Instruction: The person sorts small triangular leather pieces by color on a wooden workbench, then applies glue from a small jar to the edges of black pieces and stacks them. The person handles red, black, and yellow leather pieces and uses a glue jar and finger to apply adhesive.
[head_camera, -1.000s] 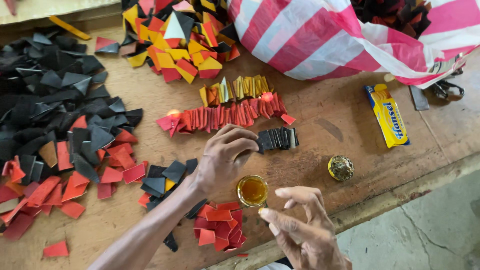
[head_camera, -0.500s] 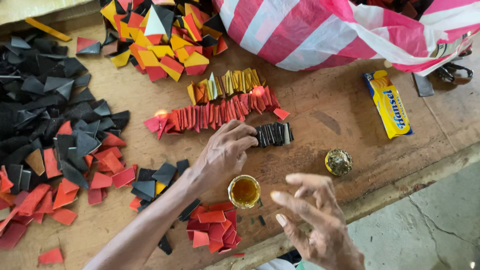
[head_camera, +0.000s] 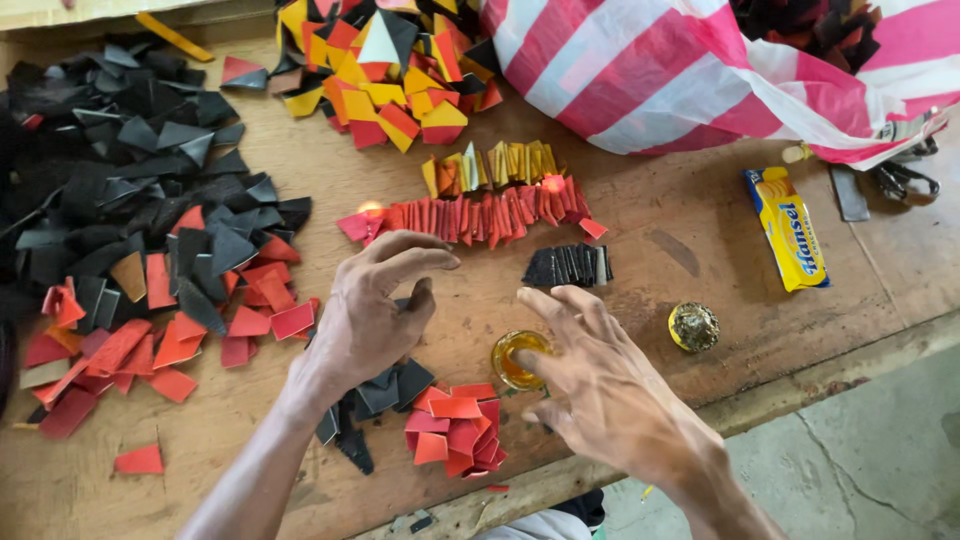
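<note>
Roughly partway — red row (head_camera: 470, 215), yellow row (head_camera: 495, 165) and black stack (head_camera: 568, 266) stand lined up, loose pieces (head_camera: 130, 200) remain, left hand (head_camera: 365, 320) and right hand (head_camera: 600, 390) hover empty, fingers spread, over the glue tin (head_camera: 515, 358)

Both hands hover open over the wooden table (head_camera: 700, 270) near its front edge: left hand (head_camera: 370, 315) above black pieces (head_camera: 385, 390), right hand (head_camera: 600, 385) beside the small amber cup (head_camera: 512, 358).
</note>
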